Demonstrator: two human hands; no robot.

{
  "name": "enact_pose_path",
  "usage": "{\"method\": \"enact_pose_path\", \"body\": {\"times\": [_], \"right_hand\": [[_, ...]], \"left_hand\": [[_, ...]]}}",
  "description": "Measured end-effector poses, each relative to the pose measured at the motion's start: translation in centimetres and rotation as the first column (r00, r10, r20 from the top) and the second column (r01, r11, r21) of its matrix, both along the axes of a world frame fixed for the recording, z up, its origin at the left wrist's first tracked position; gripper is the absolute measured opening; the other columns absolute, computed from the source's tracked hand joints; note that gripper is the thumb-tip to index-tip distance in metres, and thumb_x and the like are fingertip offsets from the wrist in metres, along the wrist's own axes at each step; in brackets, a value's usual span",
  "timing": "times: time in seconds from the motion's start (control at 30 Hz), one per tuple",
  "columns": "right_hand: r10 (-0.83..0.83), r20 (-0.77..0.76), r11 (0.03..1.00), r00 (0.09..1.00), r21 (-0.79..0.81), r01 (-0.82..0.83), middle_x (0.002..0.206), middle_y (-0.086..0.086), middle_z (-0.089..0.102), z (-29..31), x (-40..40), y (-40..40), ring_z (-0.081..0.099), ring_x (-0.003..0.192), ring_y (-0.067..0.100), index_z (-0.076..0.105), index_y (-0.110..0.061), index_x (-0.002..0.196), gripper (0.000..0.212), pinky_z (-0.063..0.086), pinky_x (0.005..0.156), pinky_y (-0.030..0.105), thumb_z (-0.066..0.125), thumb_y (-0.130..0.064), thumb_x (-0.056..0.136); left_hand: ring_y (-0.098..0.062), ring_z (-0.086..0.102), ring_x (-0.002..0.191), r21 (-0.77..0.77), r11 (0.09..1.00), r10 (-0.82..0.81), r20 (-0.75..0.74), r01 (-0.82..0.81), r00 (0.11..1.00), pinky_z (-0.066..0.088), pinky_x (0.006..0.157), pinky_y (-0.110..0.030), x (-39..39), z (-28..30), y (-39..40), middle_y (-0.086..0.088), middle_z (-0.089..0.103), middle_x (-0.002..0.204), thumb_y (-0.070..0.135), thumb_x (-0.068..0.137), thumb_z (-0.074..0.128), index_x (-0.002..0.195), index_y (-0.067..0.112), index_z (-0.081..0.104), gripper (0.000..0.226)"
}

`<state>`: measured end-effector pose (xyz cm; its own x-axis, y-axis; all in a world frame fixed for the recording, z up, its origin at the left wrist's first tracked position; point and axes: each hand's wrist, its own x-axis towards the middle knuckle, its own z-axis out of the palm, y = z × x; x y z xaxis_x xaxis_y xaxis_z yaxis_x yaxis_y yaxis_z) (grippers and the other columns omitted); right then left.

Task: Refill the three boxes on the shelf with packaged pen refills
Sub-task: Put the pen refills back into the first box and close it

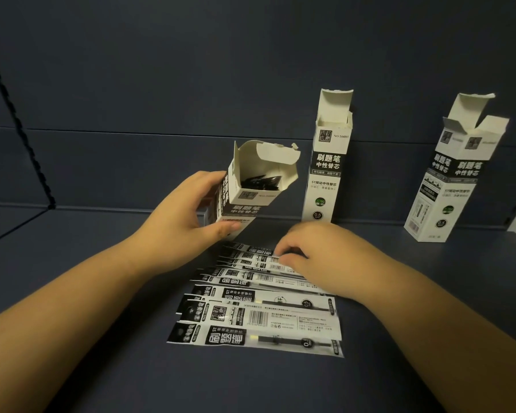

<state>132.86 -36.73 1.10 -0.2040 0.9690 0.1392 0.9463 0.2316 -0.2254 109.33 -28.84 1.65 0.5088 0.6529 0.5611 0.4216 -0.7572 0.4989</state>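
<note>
My left hand (188, 210) grips a black-and-white refill box (248, 189), tilted toward me with its flaps open; dark refill packs show inside. Several flat packaged pen refills (259, 317) lie fanned out on the dark shelf (102, 338) in front of me. My right hand (319, 251) rests on the far end of that pile, its curled fingertips pinching the top packs there. A second box (328, 162) stands upright with its top open against the back panel. A third open box (456, 174) stands at the right, leaning slightly.
The shelf's dark back panel (191, 84) rises right behind the boxes. A perforated upright rail (21, 126) runs diagonally at the left. The shelf's right end lies just past the third box.
</note>
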Motion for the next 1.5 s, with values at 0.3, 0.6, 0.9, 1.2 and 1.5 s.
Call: {"method": "enact_pose_path", "body": {"times": [0.3,0.6,0.9,1.2,1.5], "right_hand": [[0.02,0.054,1.0,0.998,0.003,-0.02,0.106,-0.014,0.068,0.2,-0.2,-0.1,0.063,0.096,0.007,0.075,-0.032,0.107,0.022,0.056,0.087,0.036,0.057,-0.04,0.099],[0.03,0.075,1.0,0.997,-0.001,-0.03,0.116,-0.015,0.067,0.5,-0.5,-0.4,0.06,0.103,0.008,0.073,-0.034,0.118,0.026,0.054,0.09,0.034,0.056,-0.039,0.098],[0.038,0.066,0.999,0.997,0.001,-0.038,0.11,-0.013,0.069,0.5,-0.4,-0.5,0.062,0.098,0.008,0.069,-0.036,0.121,0.026,0.056,0.087,0.034,0.051,-0.032,0.102],[-0.018,0.039,0.999,0.999,0.027,0.017,0.107,-0.013,0.07,0.6,-0.6,-0.7,0.063,0.094,0.012,0.067,-0.04,0.119,0.038,0.058,0.081,0.036,0.051,-0.015,0.095],[-0.123,0.046,0.99,0.991,0.081,0.119,0.121,-0.01,0.061,1.6,-0.2,-1.0,0.06,0.109,0.019,0.063,-0.033,0.127,0.043,0.056,0.091,0.039,0.055,-0.01,0.092]], "left_hand": [[0.002,0.054,0.121,0.012,1.0,0.001,-0.006,-0.001,1.0,0.049,0.104,-0.028,0.0,0.0,0.0,0.024,0.054,0.127,0.034,0.081,0.076,0.135,0.037,0.047,0.062],[0.003,0.053,0.121,0.012,1.0,0.002,-0.013,-0.002,1.0,0.048,0.103,-0.024,0.1,0.0,-0.1,0.025,0.053,0.127,0.035,0.08,0.075,0.133,0.039,0.046,0.06],[0.005,0.053,0.12,0.007,1.0,-0.004,-0.008,0.004,1.0,0.047,0.101,-0.021,0.0,0.2,-0.2,0.028,0.052,0.125,0.04,0.078,0.073,0.132,0.042,0.045,0.06],[0.004,0.053,0.12,0.01,1.0,-0.003,-0.011,0.003,1.0,0.047,0.101,-0.02,0.1,0.1,-0.2,0.027,0.053,0.126,0.041,0.079,0.073,0.135,0.039,0.046,0.062],[0.004,0.056,0.119,-0.055,0.998,0.01,0.052,-0.008,0.999,0.048,0.1,-0.022,-0.2,0.1,-0.2,0.024,0.056,0.127,0.051,0.074,0.068,0.128,0.051,0.043,0.06]]}}
